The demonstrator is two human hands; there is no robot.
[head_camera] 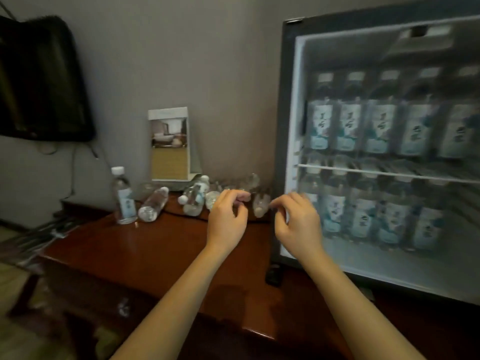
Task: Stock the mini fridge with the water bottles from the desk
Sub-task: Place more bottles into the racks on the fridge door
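The mini fridge [288, 100] stands open on the right of the wooden desk [145, 245]. Two rows of labelled water bottles fill it, an upper row [348, 126] and a lower row [363, 216]. One water bottle [124, 198] stands upright at the desk's back left. Beside it lies another bottle [153, 203], and several more [193, 200] lie toward the wall. My left hand [227, 216] hovers over the lying bottles with loosely curled fingers, holding nothing. My right hand [298, 224] hangs at the fridge's left edge, fingers loosely curled and blurred, also without a bottle.
A standing brochure card [170, 145] leans at the wall behind the bottles. A dark television [44, 81] hangs on the wall at the left, with cables below it. A small dark object [274, 275] lies on the desk below the fridge's corner.
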